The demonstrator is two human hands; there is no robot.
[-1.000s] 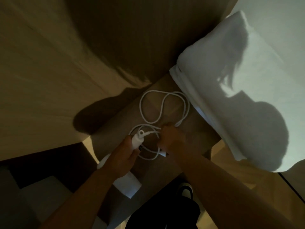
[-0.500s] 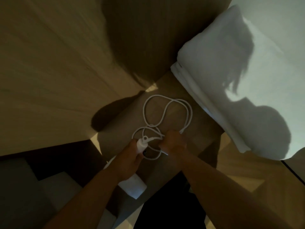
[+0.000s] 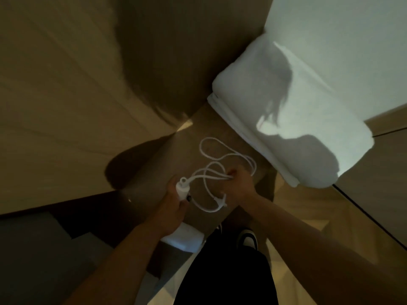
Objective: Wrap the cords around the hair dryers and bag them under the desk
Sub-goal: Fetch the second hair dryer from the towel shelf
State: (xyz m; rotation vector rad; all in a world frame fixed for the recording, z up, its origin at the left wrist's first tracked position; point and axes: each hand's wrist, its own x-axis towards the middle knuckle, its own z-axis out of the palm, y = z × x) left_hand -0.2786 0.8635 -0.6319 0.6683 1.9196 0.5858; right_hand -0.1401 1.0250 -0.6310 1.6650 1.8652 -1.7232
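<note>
**Cord being gathered at dryer handle; loose loop shrinking**

The white hair dryer [image 3: 183, 190] sits at mid-frame, its handle end pointing toward twelve o'clock, body running back under the left hand [image 3: 174, 208]. That hand's fingers are curled round the handle, firmly closed on it. The white cord [image 3: 222, 159] leaves the handle end toward three o'clock, where several strands are now bunched in the right hand [image 3: 239, 183], pinched in a closed fist. Compared with a second ago, the wide loop lying on the wooden floor [image 3: 167, 172] at one o'clock has drawn in and more strands run taut between the hands: judged, slack is being collected ahead of winding. The plug [image 3: 221, 199] hangs at five o'clock of the dryer, just below the right hand. Both forearms reach in from six o'clock, wrists near each other. A folded white duvet [image 3: 308, 139] lies at two o'clock. No bag is identifiable; bagging not yet begun.
</note>
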